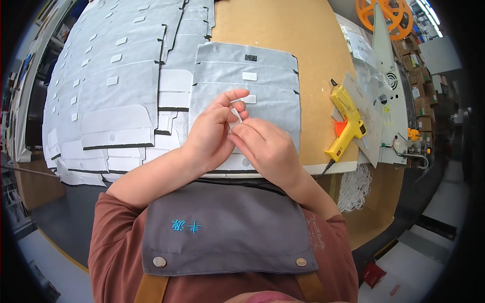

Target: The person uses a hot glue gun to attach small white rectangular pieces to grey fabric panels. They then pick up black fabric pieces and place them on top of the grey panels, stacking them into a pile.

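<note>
My left hand (pixel 209 131) and my right hand (pixel 268 149) meet in front of me. Between their fingertips is a small white patch (pixel 236 116), pinched by both; the fingers partly cover it. Under the hands lies a light grey fabric panel (pixel 217 70) with dark edge tabs. Along its middle run a small black patch (pixel 250 58) at the far end, a white rectangular patch (pixel 249 76) nearer, and another white patch (pixel 249 99) just beyond my fingers. The near part of the panel is mostly hidden by my hands.
Overlapping grey panels (pixel 136 91) with white patches cover the table's left side. On the brown tabletop (pixel 283 25) to the right lies a yellow glue gun (pixel 346 121), its cord running off the near edge. White cord (pixel 355 188) hangs in a cardboard box (pixel 381 202); a machine (pixel 391 106) stands farther right.
</note>
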